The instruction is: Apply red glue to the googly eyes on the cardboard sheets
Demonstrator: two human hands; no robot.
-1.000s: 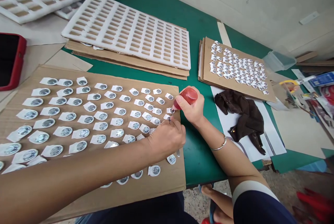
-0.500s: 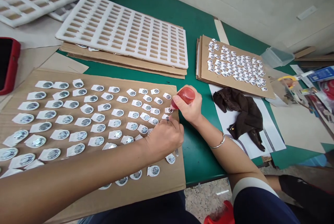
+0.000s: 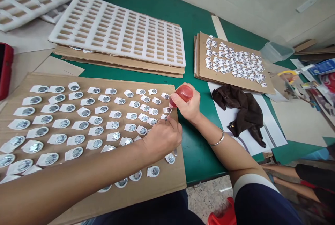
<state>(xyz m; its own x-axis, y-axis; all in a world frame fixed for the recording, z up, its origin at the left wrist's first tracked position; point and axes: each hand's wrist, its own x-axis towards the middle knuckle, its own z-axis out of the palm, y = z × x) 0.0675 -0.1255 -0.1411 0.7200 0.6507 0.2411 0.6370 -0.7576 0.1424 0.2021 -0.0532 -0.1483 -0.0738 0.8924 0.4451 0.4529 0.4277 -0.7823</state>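
My right hand [image 3: 190,108] is wrapped round a red squeeze bottle [image 3: 184,93], tipped with its nozzle down at a small round metal piece [image 3: 168,110] on a white paper tab. Beside it, my left hand [image 3: 164,133] is closed in a pinch on a thin metal tool [image 3: 175,152]. The tool's tip is close to the same piece; its middle is hidden by my fingers. Both hands are over the right edge of a cardboard sheet [image 3: 167,190]. Rows of similar silver discs [image 3: 95,130] on white tabs cover the sheet, some hidden under my left forearm.
Behind the sheet, a white foam grid tray [image 3: 117,31] lies on stacked cardboard. More discs rest on a cardboard stack [image 3: 269,87] at right, near a dark brown cloth [image 3: 243,109]. A red-cased phone [image 3: 5,71] is at far left. Another person's arms [image 3: 293,183] show at lower right.
The view has shifted slightly. Both hands keep their holds near the same piece. More of the other person's arms shows at lower right.
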